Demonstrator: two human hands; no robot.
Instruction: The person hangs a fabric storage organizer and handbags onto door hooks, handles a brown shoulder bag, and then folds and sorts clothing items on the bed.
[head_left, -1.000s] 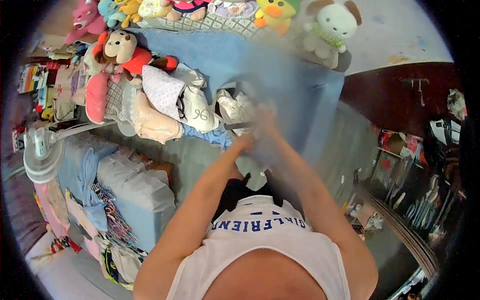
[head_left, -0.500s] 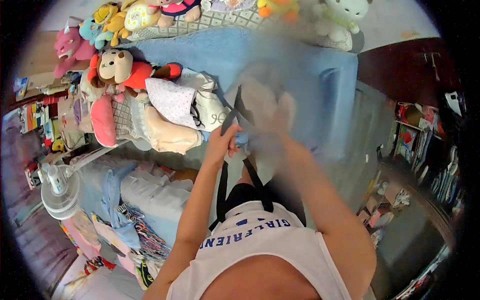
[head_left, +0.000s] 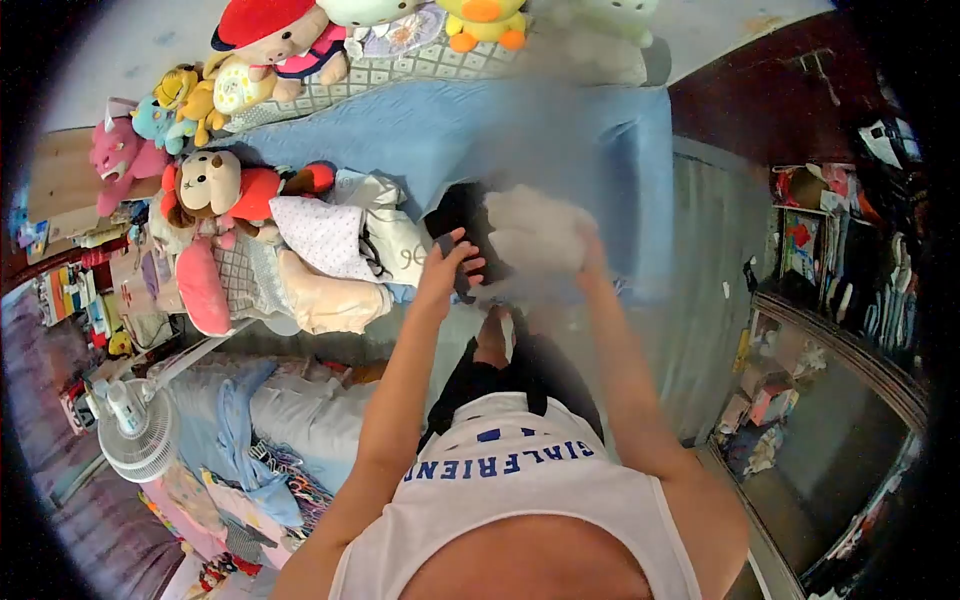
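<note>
A black-and-white cloth item [head_left: 535,230] is held up in front of me over the blue bed sheet, blurred by a smear on the view; its exact kind cannot be made out. My left hand [head_left: 450,268] is at its dark left side, fingers partly curled around a dark strap [head_left: 463,285]. On the pale right edge is my right hand [head_left: 590,250], seemingly gripping the cloth, though its fingers are hazy. Just left of my left hand lie a white printed cloth [head_left: 395,245] and a dotted white cloth [head_left: 320,232].
A red-dressed plush monkey [head_left: 235,188] lies beside the folded clothes, with a peach cloth [head_left: 325,295] in front. Several plush toys line the back of the bed. A white fan [head_left: 138,430] stands at lower left, and shelves [head_left: 810,250] are on the right.
The cloth item has been spread wider, showing more of its black part and pale side. My right hand has moved outward to the right, and my left fingers have loosened. The view has shifted.
</note>
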